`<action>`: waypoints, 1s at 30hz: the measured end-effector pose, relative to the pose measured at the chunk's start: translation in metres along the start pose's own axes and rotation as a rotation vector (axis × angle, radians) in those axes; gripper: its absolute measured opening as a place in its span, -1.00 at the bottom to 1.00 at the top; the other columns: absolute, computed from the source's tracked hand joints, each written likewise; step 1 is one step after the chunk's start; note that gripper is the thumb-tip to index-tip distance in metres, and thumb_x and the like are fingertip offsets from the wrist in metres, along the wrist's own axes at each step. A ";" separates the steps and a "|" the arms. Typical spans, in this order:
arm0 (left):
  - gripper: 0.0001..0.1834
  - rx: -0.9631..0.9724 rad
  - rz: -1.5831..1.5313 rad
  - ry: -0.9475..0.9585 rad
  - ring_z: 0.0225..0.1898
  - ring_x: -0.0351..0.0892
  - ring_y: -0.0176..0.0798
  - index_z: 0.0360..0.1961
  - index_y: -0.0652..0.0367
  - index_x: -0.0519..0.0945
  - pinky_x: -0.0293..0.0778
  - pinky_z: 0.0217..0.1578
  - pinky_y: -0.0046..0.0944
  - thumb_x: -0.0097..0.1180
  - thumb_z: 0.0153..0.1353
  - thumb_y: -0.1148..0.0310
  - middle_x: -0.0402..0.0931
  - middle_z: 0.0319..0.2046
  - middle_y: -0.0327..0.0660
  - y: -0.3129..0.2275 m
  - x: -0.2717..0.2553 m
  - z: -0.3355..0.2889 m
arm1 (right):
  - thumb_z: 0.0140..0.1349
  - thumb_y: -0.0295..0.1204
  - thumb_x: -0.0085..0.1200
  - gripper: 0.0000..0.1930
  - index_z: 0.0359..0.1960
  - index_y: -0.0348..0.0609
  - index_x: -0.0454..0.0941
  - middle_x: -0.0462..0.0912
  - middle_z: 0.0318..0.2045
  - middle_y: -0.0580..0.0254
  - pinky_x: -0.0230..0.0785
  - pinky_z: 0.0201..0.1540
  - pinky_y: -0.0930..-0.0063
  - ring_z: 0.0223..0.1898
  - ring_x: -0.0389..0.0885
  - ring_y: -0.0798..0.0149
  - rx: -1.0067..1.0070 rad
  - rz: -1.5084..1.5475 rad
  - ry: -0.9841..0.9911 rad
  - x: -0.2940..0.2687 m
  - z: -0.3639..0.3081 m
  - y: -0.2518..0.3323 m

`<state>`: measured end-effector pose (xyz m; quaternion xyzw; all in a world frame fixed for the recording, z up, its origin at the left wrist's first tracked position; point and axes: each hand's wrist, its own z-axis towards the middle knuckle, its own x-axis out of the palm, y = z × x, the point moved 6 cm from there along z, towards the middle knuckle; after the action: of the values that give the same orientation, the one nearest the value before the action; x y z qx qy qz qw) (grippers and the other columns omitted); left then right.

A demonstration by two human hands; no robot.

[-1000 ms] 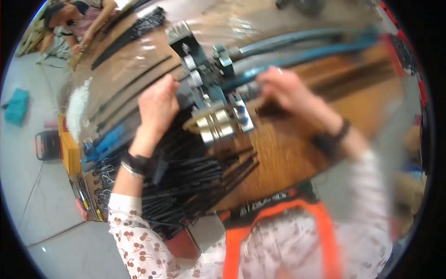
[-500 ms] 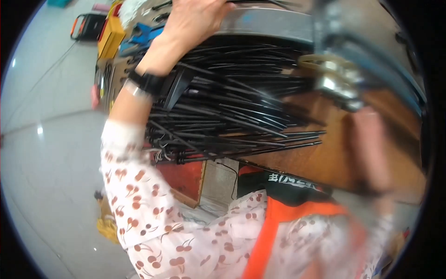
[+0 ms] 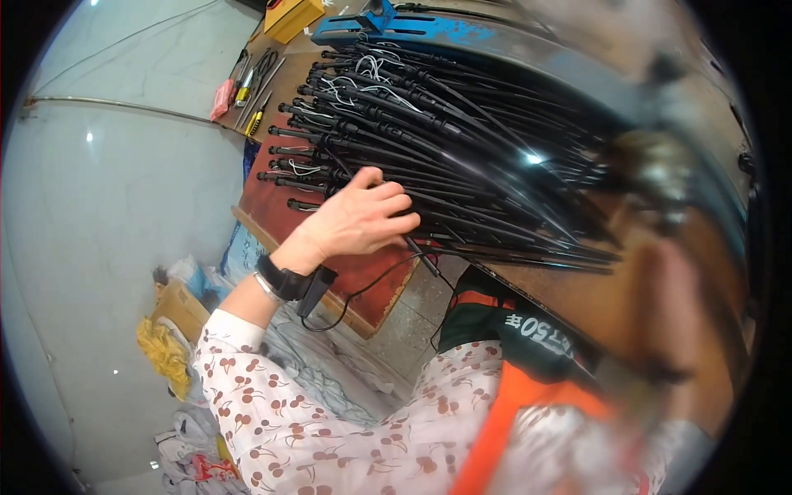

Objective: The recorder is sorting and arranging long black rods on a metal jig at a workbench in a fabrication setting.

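My left hand (image 3: 363, 216) is over the near edge of a large bundle of thin black rods (image 3: 487, 165), its fingers bent and apart. Nothing shows clearly in its grasp, though some fingertips are hidden against the rods. Thick black end pieces with pale wire loops (image 3: 375, 66) line the rods' left ends. From a black device (image 3: 318, 285) at my left wrist a black cable (image 3: 355, 305) curves toward the rods. My right hand (image 3: 670, 305) is a blurred shape at the right, below a smeared metallic thing (image 3: 656, 169). Its fingers cannot be made out.
The rods lie across a wooden table (image 3: 544, 285) and a red board (image 3: 363, 285). A blue metal bar (image 3: 462, 31) runs behind them. Pliers and other hand tools (image 3: 260, 82) lie near a yellow box (image 3: 293, 18). A cardboard box (image 3: 177, 309) and bags (image 3: 165, 355) are on the floor.
My left hand has come down from the far bar to the near side of the rods. The view has shifted, showing the rods' left ends. The right hand stays blurred at the right.
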<state>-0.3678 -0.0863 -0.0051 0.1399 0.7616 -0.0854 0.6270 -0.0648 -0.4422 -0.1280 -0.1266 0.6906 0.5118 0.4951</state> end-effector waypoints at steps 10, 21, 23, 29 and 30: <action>-0.73 -0.019 -0.233 -0.082 -0.51 0.60 -0.06 -0.26 0.14 0.44 0.48 -0.55 -0.11 0.09 0.31 0.15 0.47 -0.55 -0.16 -0.052 -0.007 0.106 | 0.34 -0.48 0.01 -0.82 -0.15 -0.25 0.63 0.59 -0.45 0.03 0.39 -0.32 0.39 -0.45 0.52 0.20 -0.012 0.291 -0.028 -0.050 -0.002 0.075; -0.71 0.217 -0.190 0.095 -0.58 0.63 0.00 -0.27 0.15 0.49 0.50 -0.59 -0.09 0.05 0.35 0.13 0.56 -0.64 -0.09 -0.147 -0.023 0.251 | 0.17 -0.26 0.33 -0.40 0.25 -0.13 0.45 0.60 -0.56 0.17 0.41 -0.37 0.32 -0.52 0.57 0.17 -0.033 0.382 0.213 -0.032 -0.031 0.039; -0.72 0.267 -0.199 0.103 -0.57 0.63 -0.01 -0.29 0.17 0.49 0.51 -0.58 -0.11 0.07 0.32 0.14 0.56 -0.62 -0.10 -0.153 -0.033 0.258 | 0.15 -0.20 0.38 -0.16 0.41 -0.11 0.21 0.44 -0.66 0.41 0.27 -0.50 0.45 -0.62 0.37 0.41 -0.011 0.941 0.793 -0.010 -0.035 0.042; -0.85 0.473 0.140 -0.123 -0.51 0.59 -0.24 -0.35 0.04 0.46 0.42 -0.47 -0.26 0.09 0.22 0.23 0.47 -0.58 -0.27 -0.177 -0.074 0.257 | 0.05 -0.12 0.46 -0.12 0.34 -0.18 0.25 0.42 -0.57 0.53 0.14 -0.53 0.67 -0.58 0.28 0.61 0.035 1.591 1.171 0.034 -0.039 0.059; -0.85 0.469 0.151 -0.122 -0.51 0.59 -0.24 -0.35 0.04 0.46 0.42 -0.47 -0.26 0.09 0.22 0.23 0.47 -0.58 -0.27 -0.177 -0.077 0.254 | 0.07 -0.13 0.44 -0.24 0.23 -0.21 0.35 0.43 -0.55 0.52 0.14 -0.52 0.68 -0.56 0.30 0.60 0.025 1.591 1.118 0.030 -0.041 0.072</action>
<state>-0.1743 -0.3399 0.0113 0.3329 0.6690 -0.2210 0.6267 -0.1514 -0.4346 -0.1115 0.1579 0.7151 0.5555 -0.3938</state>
